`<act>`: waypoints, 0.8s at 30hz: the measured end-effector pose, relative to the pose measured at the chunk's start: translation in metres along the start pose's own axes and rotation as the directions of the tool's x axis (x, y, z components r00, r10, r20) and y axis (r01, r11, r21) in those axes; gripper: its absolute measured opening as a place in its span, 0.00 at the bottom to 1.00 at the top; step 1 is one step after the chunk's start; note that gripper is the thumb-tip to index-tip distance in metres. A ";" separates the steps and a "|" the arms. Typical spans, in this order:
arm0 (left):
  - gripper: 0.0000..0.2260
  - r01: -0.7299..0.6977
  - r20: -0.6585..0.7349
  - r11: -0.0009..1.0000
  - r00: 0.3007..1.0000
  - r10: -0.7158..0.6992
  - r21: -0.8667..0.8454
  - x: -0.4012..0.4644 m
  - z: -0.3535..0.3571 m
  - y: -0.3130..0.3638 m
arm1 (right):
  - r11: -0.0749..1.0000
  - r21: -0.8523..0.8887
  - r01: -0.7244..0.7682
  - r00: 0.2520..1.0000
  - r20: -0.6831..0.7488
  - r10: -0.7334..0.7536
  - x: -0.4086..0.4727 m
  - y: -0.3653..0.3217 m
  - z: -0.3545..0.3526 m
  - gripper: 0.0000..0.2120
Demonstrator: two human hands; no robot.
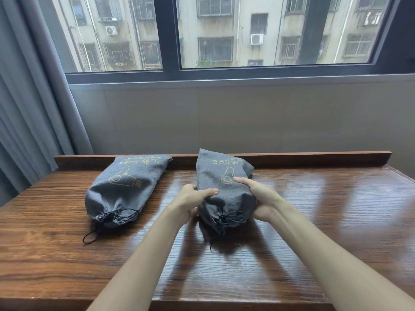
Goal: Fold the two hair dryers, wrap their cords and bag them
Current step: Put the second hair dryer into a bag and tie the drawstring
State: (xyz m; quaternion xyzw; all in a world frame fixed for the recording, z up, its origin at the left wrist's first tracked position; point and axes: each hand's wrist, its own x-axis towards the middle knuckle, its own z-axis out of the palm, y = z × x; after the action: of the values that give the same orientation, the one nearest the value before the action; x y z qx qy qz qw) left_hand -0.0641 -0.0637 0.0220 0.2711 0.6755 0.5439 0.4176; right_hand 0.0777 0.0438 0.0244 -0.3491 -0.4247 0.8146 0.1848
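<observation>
Head view: a cinched grey drawstring bag was grasped at both sides by the left hand and right hand above the wooden table, beside a second bag lying flat.

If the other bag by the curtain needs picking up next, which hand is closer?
The left hand. Both hands hold the right bag, but the left bag lies on the left hand's side; the right hand would have to cross over.
</observation>
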 end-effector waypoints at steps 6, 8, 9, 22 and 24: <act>0.17 0.030 0.035 0.999 0.999 -0.029 -0.016 0.010 0.004 -0.004 | 0.999 0.018 0.036 0.997 -0.070 -0.035 0.010 0.002 -0.010 0.14; 0.15 0.036 0.062 0.998 0.998 -0.033 -0.055 0.013 0.005 -0.002 | 0.993 0.055 0.102 0.992 -0.076 -0.098 0.016 0.005 -0.011 0.10; 0.15 0.044 0.078 0.996 0.996 -0.038 -0.077 0.015 0.006 -0.003 | 0.988 0.073 0.138 0.989 -0.060 -0.134 0.019 0.007 -0.010 0.09; 0.18 0.180 0.189 0.949 0.973 -0.133 -0.259 0.052 -0.002 0.007 | 0.972 0.055 0.227 0.974 -0.025 -0.226 0.050 -0.002 -0.007 0.12; 0.16 0.197 0.188 0.945 0.971 -0.150 -0.262 0.051 0.001 0.014 | 0.974 0.038 0.225 0.971 -0.088 -0.221 0.048 -0.006 -0.006 0.13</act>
State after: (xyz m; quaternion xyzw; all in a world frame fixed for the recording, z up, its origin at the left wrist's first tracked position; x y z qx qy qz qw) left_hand -0.0900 -0.0172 0.0212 0.1931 0.5763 0.5701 0.5527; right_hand 0.0493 0.0798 0.0071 -0.3284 -0.4336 0.7834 0.3009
